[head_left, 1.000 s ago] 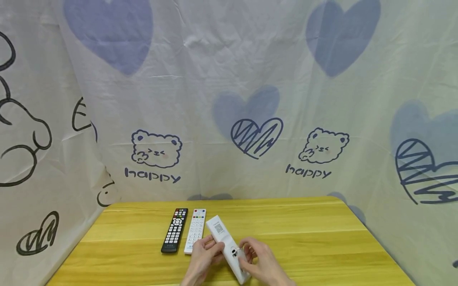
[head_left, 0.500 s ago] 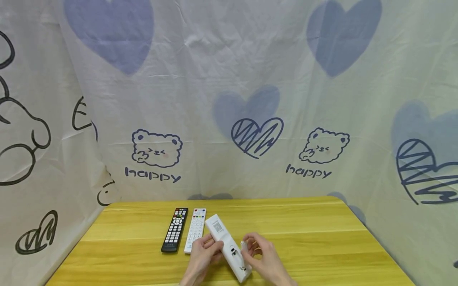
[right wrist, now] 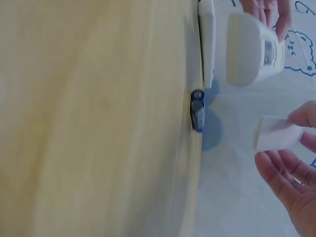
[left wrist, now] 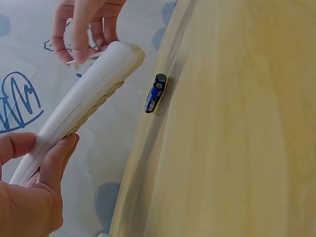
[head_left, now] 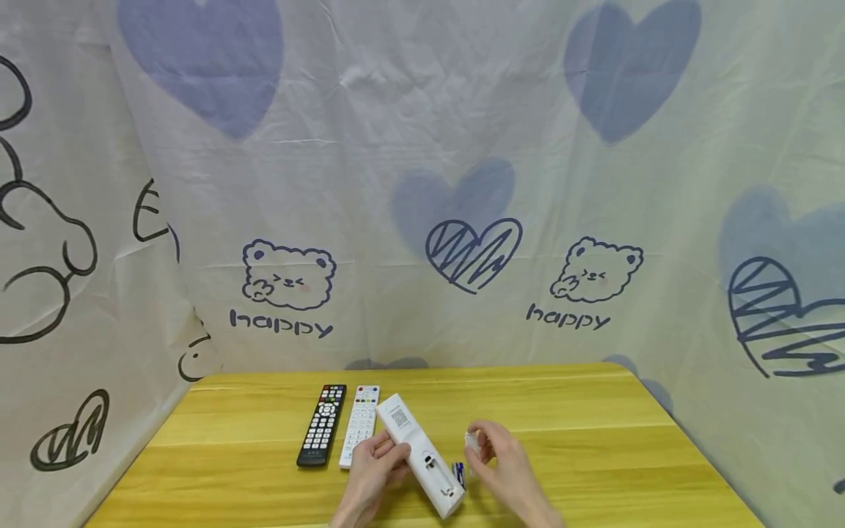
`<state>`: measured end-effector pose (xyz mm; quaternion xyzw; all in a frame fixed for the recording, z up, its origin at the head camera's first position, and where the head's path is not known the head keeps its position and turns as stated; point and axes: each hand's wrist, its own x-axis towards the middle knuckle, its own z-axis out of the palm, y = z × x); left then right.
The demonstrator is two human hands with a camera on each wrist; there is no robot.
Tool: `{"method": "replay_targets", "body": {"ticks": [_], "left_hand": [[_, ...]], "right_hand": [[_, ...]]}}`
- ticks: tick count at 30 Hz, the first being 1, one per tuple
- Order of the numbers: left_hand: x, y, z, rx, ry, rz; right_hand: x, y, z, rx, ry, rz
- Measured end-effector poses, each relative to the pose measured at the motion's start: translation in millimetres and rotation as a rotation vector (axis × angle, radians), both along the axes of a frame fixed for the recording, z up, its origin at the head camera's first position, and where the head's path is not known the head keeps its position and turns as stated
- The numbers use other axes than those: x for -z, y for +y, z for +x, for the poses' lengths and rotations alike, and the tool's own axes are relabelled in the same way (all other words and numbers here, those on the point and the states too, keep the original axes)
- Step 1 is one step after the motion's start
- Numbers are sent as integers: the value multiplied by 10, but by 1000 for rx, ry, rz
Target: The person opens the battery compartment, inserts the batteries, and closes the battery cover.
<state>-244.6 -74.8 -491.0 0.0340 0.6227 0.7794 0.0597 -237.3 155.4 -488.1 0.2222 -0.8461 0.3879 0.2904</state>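
Observation:
My left hand grips a white remote control, its back facing up and tilted off the table. The battery compartment in its lower half is uncovered, with metal contacts showing and no battery visible inside. Between thumb and fingers, my right hand pinches a small white battery cover, held apart from the remote to its right. A pair of blue batteries lies on the table between the two hands; the left wrist view also shows these batteries side by side.
To the left on the wooden table lie a black remote and a second white remote, buttons up. My left hand partly covers the second one's lower end. A printed curtain hangs behind the table.
My right hand has lifted the battery cover off the remote and carried it to the right. The compartment and the batteries on the table have come into view. The left hand barely moves.

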Motion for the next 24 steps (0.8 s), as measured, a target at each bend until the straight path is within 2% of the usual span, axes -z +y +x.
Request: {"method": "replay_targets", "body": {"ticks": [5, 9, 16, 24], "left_hand": [[-5, -30, -1, 4, 7, 15], [-12, -58, -1, 1, 7, 11], [7, -113, -38, -8, 11, -6], [8, -186, -52, 40, 20, 13]], "right_hand": [[-48, 70, -29, 132, -75, 86], [-75, 140, -66, 199, -109, 146], [-69, 262, -143, 249, -168, 207], [-59, 384, -223, 302, -197, 252]]}}
